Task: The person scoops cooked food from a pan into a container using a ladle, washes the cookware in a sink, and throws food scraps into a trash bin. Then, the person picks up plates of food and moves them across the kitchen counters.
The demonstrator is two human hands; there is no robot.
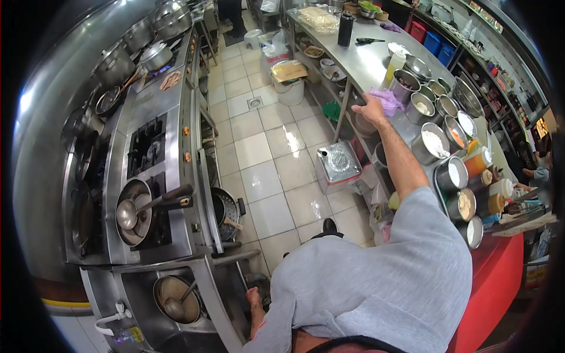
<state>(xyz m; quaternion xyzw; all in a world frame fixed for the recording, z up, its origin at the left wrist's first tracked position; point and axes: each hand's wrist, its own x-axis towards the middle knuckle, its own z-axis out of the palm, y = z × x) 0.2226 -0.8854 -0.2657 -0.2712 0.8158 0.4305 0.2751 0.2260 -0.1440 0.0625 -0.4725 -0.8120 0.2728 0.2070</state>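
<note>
One crumpled lilac cloth (388,102) lies at the edge of the long stainless-steel bench (365,65), our right hand (371,109) at it, fingers half-curled; we cannot tell whether that grip, or that of our low left hand (254,297), holds anything. On our left, two steel ladles (126,215) rest in two round pans (136,236).

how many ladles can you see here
2: one ladle lies in the pan on the stove, the other ladle in the pan in the sink. More may be hidden.
</note>
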